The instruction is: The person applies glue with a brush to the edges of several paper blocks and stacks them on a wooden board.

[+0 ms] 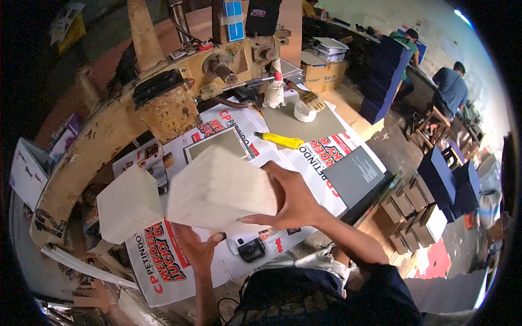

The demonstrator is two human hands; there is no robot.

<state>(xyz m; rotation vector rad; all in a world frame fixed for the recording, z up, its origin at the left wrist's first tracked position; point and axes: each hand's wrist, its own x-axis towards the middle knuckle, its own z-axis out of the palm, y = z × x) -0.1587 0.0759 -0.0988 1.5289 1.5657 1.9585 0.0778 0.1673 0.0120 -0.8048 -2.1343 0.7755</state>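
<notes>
both hands grip my white paper block point(220, 190): left hand point(198, 247) cupped beneath, right hand point(291, 201) spread against its end (second stack point(129, 204) beside).

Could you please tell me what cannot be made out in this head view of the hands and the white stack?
- Left hand: its fingers are hidden beneath the white stack.
- Right hand: its palm is pressed against the stack's side, hidden.
- The stack is motion-blurred; single sheets cannot be told apart.
- Small black object on the printed table cover: too small to identify.
- Old press machine: its top is cut off by the upper edge.
</notes>
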